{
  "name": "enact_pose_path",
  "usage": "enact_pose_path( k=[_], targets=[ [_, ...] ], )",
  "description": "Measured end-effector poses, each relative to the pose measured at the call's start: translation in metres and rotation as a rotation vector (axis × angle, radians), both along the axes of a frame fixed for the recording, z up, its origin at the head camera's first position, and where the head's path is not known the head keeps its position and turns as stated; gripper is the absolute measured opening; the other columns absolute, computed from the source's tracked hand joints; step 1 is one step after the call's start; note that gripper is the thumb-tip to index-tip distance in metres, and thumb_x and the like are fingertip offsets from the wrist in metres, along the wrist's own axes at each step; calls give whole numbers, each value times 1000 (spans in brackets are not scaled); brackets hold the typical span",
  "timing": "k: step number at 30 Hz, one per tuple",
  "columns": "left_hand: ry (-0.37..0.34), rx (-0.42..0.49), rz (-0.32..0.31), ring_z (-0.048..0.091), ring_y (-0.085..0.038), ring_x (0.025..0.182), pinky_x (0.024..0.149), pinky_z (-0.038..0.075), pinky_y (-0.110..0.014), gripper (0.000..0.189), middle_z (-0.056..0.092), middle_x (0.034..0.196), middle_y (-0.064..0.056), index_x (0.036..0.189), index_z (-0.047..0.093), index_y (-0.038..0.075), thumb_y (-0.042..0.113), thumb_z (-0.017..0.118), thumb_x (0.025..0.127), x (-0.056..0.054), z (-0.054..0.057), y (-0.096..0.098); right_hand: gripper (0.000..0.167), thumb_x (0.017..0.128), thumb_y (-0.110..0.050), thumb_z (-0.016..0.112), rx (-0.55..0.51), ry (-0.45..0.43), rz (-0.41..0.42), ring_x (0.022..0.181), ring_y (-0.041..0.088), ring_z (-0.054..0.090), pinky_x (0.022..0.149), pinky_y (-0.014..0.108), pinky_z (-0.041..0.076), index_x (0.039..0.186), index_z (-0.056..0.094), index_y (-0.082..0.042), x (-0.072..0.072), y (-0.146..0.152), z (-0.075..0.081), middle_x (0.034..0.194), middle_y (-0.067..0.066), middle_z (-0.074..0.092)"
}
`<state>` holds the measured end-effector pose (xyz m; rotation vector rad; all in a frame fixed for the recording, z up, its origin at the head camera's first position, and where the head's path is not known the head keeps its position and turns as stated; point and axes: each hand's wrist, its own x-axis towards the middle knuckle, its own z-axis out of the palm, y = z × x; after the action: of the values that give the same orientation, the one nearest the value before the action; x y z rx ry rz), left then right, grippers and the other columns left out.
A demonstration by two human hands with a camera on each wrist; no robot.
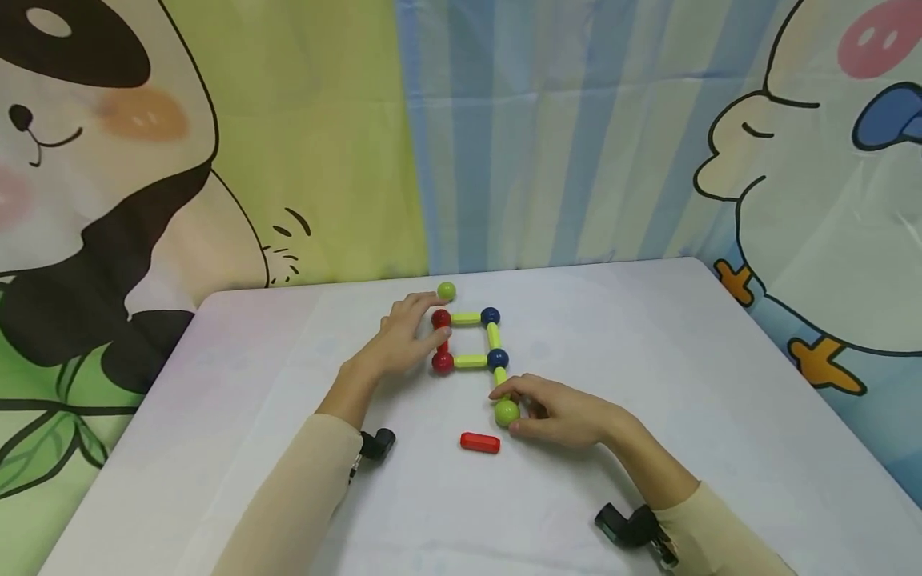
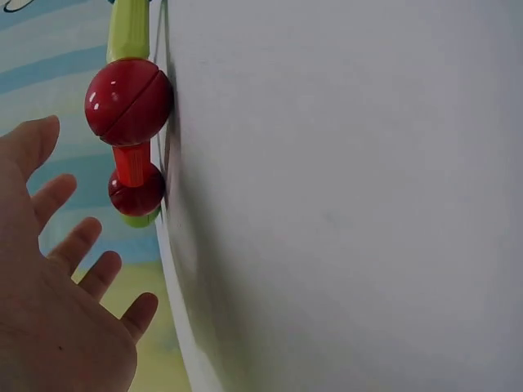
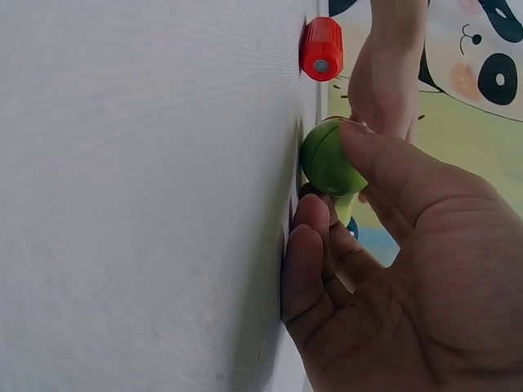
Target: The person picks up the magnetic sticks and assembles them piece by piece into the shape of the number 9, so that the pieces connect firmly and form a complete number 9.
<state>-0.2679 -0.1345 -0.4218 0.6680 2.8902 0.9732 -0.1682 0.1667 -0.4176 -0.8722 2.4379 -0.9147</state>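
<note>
Magnetic rods and balls form a square on the white table. Its corners are two red balls [image 1: 442, 362] and two blue balls [image 1: 498, 358], joined by yellow-green rods [image 1: 471, 361] and one red rod [image 1: 442, 342]. From the near blue corner another yellow-green rod [image 1: 500, 376] runs toward the person, ending in a green ball [image 1: 507, 413]. My right hand [image 1: 562, 408] holds that ball between thumb and fingers. Fingers spread, my left hand [image 1: 403, 336] hovers at the square's left side, thumb over the red rod. Its fingertips reach near a second green ball [image 1: 446, 290].
A loose red rod [image 1: 479, 442] lies on the table [image 1: 612, 320] in front of the square, left of my right hand. Behind the table's far edge hangs a cartoon-printed curtain [image 1: 547, 144]. Both wrists carry small black cameras [image 1: 627, 526].
</note>
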Motion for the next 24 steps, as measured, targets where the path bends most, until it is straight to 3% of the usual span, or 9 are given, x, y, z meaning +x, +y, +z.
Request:
enact_pose_path(
  k=[7,15,24],
  targets=[
    [-25,52,46,28,-33,147,117,21,-65,55,36,161,-4,152,45,23,47,52,103,-20,-6,12,43,100,-31,69,-14,-10,-10,88,15,52,75,25,47,140,57,-24,7,-3,-3,109,-2,52],
    [-27,6,101,32,-34,142,113,27,-61,53,41,157,-6,151,48,24,47,51,103,-42,2,36,43,99,-31,70,13,-5,-44,87,15,54,75,25,48,140,58,-30,7,3,0,126,-4,49],
    [-65,-29,195,34,-36,141,112,30,-61,50,44,155,-9,148,53,21,42,54,103,-55,10,46,40,99,-33,70,24,-38,-37,86,16,55,76,27,48,138,59,-32,-1,1,3,132,-6,48]
  ],
)
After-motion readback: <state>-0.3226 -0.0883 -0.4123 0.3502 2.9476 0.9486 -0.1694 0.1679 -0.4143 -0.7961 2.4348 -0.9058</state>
